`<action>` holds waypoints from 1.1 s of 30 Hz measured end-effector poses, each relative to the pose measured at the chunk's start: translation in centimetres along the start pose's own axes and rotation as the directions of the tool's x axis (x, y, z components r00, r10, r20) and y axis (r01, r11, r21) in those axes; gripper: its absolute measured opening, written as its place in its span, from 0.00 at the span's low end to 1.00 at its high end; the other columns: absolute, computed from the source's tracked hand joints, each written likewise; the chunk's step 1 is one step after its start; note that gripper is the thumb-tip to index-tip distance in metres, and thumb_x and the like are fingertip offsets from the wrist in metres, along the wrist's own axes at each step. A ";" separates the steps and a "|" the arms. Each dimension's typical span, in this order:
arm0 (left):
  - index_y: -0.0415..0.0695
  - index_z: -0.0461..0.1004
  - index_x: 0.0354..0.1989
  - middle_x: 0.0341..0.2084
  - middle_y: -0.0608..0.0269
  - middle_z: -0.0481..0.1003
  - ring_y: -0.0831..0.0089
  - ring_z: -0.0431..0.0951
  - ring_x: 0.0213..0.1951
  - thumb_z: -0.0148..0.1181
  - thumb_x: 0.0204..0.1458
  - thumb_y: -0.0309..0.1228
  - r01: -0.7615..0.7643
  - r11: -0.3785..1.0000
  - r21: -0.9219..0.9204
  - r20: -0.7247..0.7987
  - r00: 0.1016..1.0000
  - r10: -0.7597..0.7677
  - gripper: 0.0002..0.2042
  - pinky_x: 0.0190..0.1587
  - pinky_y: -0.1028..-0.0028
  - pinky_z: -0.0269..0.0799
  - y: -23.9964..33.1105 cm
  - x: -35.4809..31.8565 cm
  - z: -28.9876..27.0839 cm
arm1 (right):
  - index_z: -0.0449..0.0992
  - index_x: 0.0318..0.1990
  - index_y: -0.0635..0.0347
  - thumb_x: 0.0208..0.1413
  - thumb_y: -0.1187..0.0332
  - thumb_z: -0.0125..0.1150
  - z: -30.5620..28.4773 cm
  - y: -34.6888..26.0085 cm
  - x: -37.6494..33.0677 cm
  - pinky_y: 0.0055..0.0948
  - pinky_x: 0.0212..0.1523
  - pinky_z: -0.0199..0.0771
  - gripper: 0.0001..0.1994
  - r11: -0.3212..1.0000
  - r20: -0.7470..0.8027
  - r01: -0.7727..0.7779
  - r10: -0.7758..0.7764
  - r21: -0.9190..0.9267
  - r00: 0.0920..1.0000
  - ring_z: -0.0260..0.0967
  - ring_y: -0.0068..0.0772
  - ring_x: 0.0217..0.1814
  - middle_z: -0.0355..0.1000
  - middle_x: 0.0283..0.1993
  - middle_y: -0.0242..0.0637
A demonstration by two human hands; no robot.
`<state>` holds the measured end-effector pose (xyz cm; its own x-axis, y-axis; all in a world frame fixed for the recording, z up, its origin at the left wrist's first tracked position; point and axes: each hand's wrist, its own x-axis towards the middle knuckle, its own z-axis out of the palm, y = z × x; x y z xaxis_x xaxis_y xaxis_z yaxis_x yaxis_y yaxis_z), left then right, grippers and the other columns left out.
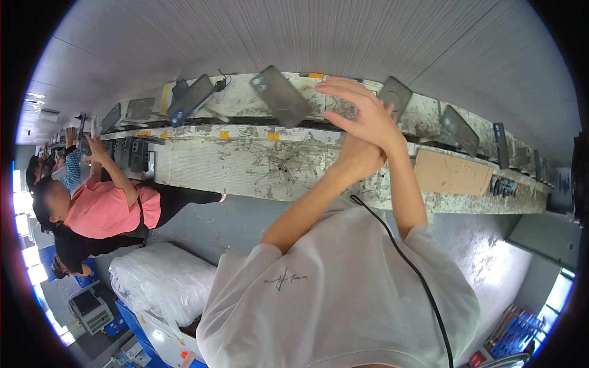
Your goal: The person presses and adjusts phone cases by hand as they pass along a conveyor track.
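Observation:
My right hand (pixel 365 119) is raised over the bench with its fingers stretched to the left and the thumb apart; nothing lies in it. Crossing beneath its wrist, my left hand (pixel 362 158) has most of its fingers hidden behind the right hand. Just left of my right fingertips stands a dark translucent phone case (pixel 280 97), tilted, with a gap between. A grey phone case (pixel 396 95) with a ring on it is partly covered by my right hand. Farther right is another tilted phone case (pixel 460 129), and to the left a blue-edged one (pixel 191 101).
The long, paint-stained bench (pixel 215 165) carries a cardboard sheet (pixel 451 172) and small dark parts (pixel 504 187) at right. A co-worker in a pink top (pixel 104 208) reaches over dark cases (pixel 132 153) at left. Behind lies a plastic-wrapped bundle (pixel 162 282).

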<state>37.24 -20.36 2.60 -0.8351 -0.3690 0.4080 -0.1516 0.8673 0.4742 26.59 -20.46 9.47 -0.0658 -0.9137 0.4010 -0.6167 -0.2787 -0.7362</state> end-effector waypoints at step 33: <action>0.53 0.71 0.79 0.88 0.50 0.50 0.42 0.45 0.87 0.71 0.59 0.43 0.036 0.975 -0.219 0.059 0.998 -0.023 0.38 0.84 0.30 0.35 1.6 -5.5 1.8 | 0.79 0.71 0.53 0.67 0.55 0.74 6.0 -2.4 -0.4 0.62 0.82 0.60 0.28 0.991 -0.122 0.045 -0.061 -0.127 0.991 0.60 0.62 0.86 0.74 0.76 0.48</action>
<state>40.66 -16.33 -0.31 -0.8612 -0.3686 0.3499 -0.0616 0.7591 0.6481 32.79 -21.17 7.79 -0.1233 -0.8522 0.5086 -0.7135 -0.2801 -0.6422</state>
